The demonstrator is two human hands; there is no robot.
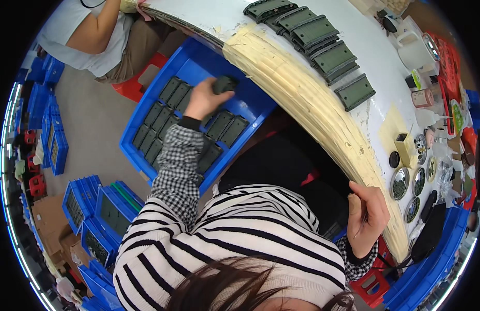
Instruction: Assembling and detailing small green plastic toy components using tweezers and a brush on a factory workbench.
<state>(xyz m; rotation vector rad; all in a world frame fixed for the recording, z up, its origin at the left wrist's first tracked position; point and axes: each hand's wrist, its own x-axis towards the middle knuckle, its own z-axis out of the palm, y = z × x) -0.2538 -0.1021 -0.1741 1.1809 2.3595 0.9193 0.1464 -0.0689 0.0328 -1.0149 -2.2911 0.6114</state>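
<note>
My left hand (202, 101), in a checked sleeve, is closed on a dark green rectangular plastic piece (225, 84) above the blue bin (255, 122). Below it in the bin lie rows of similar dark green pieces (156, 116); my forearm hides some of them. Over at the table's edge on the right, my right hand (368, 215) rests with loosely bent fingers, thumb apart, and nothing visible in it. Further up the white table, more green pieces (333, 61) with ridged edges form an overlapping row, and one (355, 92) lies at its near end.
Yellowish tape (302, 98) covers the table's curved edge. Round dishes of small parts (399, 183) and a white jug (412, 44) stand at the right. A seated person (95, 41) is beyond the bin at upper left. Blue crates (113, 210) are stacked at lower left.
</note>
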